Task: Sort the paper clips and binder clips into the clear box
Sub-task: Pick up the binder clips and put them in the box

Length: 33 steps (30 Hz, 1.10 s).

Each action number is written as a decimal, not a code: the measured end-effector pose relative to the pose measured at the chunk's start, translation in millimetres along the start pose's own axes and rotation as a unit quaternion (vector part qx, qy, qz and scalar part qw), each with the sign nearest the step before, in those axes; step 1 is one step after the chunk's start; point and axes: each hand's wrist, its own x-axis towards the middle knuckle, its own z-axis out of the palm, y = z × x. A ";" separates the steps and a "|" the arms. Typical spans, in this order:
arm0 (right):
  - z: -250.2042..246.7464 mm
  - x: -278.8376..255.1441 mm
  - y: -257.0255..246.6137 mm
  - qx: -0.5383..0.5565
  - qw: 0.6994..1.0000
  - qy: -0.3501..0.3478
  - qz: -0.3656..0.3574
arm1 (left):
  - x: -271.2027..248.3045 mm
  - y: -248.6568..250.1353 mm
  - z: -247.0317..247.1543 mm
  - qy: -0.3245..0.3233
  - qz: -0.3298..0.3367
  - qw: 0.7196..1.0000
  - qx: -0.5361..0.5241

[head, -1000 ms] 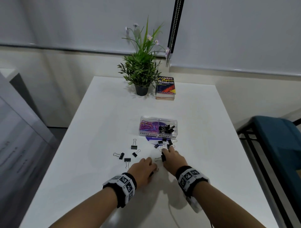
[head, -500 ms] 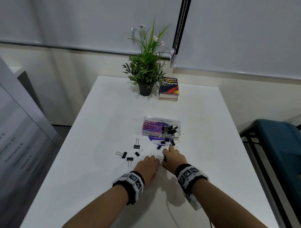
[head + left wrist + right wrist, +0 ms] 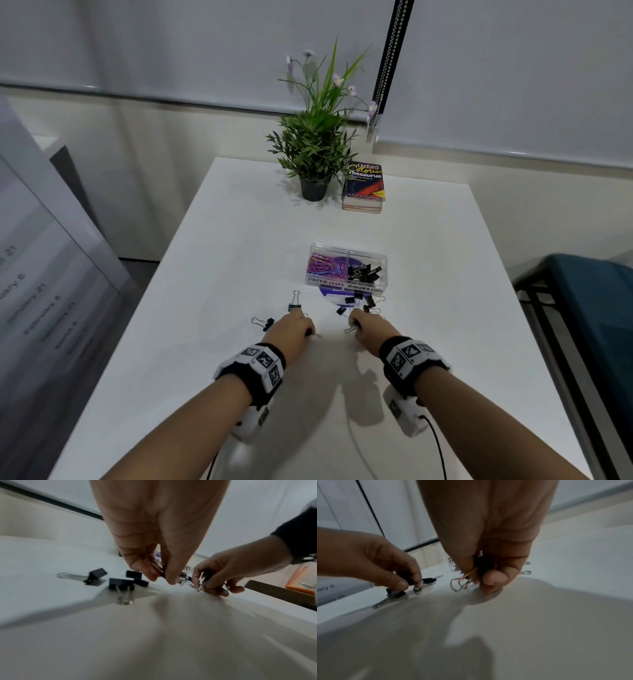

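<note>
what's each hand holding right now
Left hand: pinching a black binder clip.
Right hand: gripping binder clips, wire handles sticking out.

Clear box (image 3: pixel 347 284) labelled "PAPER CLIPS", "BINDER CLIPS"; book (image 3: pixel 364 181) reads "Oxford Colour Thesaurus"

hands (image 3: pixel 329 325) on table (image 3: pixel 219 260) — loose binder clips (image 3: pixel 296 298) | clear box (image 3: pixel 347 269) beyond

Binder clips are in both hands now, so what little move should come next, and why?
Probably lift the right hand and carry its binder clips forward to the box, into the right side labelled for binder clips. That hand already pinches a few and the box sits just ahead of it. The left hand pinches one clip too and could follow.
</note>
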 end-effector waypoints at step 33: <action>36.9 14.0 -76.4 -0.176 0.975 0.043 -0.126 | -11.6 -76.3 -21.1 -0.017 -0.055 0.998 0.022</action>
